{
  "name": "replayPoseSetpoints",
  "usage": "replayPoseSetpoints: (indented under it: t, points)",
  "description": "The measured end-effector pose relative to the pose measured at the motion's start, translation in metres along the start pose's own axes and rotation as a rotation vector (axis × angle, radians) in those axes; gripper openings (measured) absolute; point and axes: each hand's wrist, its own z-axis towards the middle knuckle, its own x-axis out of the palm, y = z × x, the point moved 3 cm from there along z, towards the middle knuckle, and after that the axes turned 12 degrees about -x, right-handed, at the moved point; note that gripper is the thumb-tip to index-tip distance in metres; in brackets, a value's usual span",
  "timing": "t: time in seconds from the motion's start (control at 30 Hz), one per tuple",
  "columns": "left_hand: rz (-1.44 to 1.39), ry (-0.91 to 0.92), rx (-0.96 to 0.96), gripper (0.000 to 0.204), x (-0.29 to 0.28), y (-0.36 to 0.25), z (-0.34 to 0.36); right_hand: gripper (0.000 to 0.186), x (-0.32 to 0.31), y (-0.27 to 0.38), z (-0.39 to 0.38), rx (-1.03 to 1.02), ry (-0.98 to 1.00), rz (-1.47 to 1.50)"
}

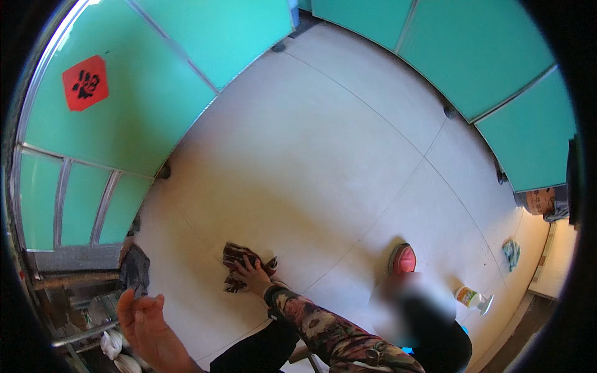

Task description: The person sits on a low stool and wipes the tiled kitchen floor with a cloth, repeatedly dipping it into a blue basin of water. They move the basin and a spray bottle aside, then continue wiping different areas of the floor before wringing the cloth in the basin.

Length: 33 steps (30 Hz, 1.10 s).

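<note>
A dark brown striped cloth (236, 256) lies bunched on the pale tiled floor (298, 180). My right hand (254, 277) rests flat on top of it with the fingers spread; a flowered sleeve covers that arm. Off to the lower left, my left hand (149, 329) is raised in the air, fingers loosely bent and apart, with nothing in it. It is nearest to a low rack of odds and ends.
Green cabinets (124, 74) line the left side, one bearing a red paper sign (86, 83); more green cabinets (479, 56) stand at far right. A red shoe (403, 258), a white spray bottle (471, 299) and a bluish cloth (511, 254) are on the floor at right.
</note>
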Motion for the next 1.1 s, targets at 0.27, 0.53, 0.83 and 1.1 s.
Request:
replayPoseSetpoints:
  t: [0.27, 0.53, 0.83, 1.1]
  points:
    - [-0.136, 0.424, 0.096, 0.037, 0.036, -0.026, -0.052, 0.041, -0.008, -0.198, -0.089, 0.438, -0.699, 0.057]
    - [0.05, 0.008, -0.008, 0.028, 0.033, -0.031, -0.061, 0.044, 0.061, -0.351, -0.427, 1.448, -0.764, 0.142]
    - [-0.113, 0.379, -0.026, 0.03, 0.052, -0.041, -0.081, 0.032, 0.008, -0.226, -0.165, 0.52, -0.77, -0.041]
    - [0.07, 0.468, -0.078, 0.031, 0.115, -0.027, -0.048, 0.048, 0.024, -0.084, -0.017, -0.309, -0.408, 0.274]
